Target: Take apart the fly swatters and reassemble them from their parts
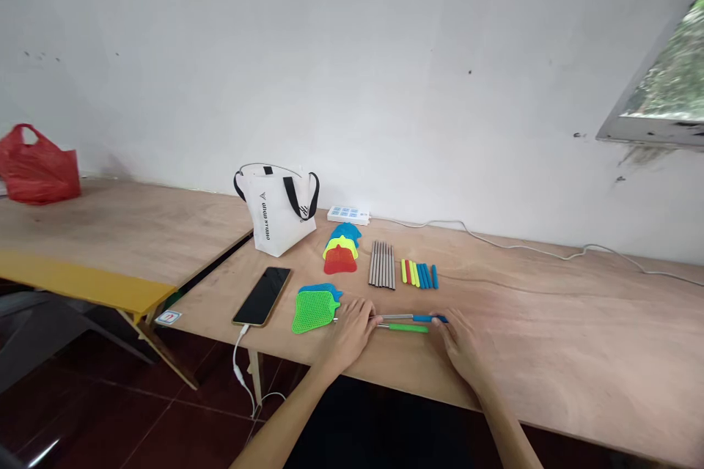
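A blue-handled fly swatter point(422, 319) lies across the table's front, its metal rod running under my left hand point(355, 330). The fingers of that hand are closed on the rod. My right hand point(459, 343) pinches the end of the blue handle between thumb and fingers. Just in front lies a green-handled fly swatter point(408, 328), its rod passing partly beneath my left hand. To the left rests its green mesh head point(314, 310), overlapping a blue mesh head point(328, 289). My left hand hides where the rods meet the heads.
Loose swatter heads point(340, 259) in red, yellow and blue lie overlapped. Several metal rods point(382, 265) and short coloured handles point(419, 275) lie in rows. A phone point(262, 296) with a cable, a white bag point(278, 212) and a power strip point(348, 215) sit further left and behind.
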### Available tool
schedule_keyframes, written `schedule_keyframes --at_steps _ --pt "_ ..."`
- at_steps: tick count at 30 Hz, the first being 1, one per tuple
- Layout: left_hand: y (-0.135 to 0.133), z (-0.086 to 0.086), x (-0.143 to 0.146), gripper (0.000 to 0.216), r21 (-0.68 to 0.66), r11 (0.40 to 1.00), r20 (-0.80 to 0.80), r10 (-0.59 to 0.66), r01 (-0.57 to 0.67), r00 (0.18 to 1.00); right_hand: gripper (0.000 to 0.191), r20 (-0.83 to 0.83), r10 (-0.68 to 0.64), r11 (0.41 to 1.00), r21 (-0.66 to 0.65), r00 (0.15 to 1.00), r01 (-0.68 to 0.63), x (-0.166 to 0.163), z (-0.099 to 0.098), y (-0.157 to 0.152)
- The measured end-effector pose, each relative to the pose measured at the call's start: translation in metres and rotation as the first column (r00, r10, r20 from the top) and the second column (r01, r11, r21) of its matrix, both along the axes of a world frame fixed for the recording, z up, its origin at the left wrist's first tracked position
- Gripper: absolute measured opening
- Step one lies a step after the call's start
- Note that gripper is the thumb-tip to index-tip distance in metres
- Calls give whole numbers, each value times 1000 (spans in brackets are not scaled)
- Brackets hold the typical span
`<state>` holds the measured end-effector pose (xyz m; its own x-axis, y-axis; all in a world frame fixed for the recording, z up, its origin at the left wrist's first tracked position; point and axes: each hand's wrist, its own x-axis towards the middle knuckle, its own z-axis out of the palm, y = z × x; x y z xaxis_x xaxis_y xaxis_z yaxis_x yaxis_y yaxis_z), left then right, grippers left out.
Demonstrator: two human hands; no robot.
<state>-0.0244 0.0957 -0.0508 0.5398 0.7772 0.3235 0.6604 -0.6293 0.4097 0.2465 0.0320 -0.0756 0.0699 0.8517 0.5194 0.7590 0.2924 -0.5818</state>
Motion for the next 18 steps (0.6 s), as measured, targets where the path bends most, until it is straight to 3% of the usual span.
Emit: schedule_keyframes --at_steps 4,18 --pt "0 1 0 17 -33 999 42 -15 16 999 34 -18 7 1000 -1 1000 -7 -2 3 -1" --pt "-3 4 1 14 -63 984 79 -163 169 983 40 236 101 995 -44 967 -93 -31 6 0"
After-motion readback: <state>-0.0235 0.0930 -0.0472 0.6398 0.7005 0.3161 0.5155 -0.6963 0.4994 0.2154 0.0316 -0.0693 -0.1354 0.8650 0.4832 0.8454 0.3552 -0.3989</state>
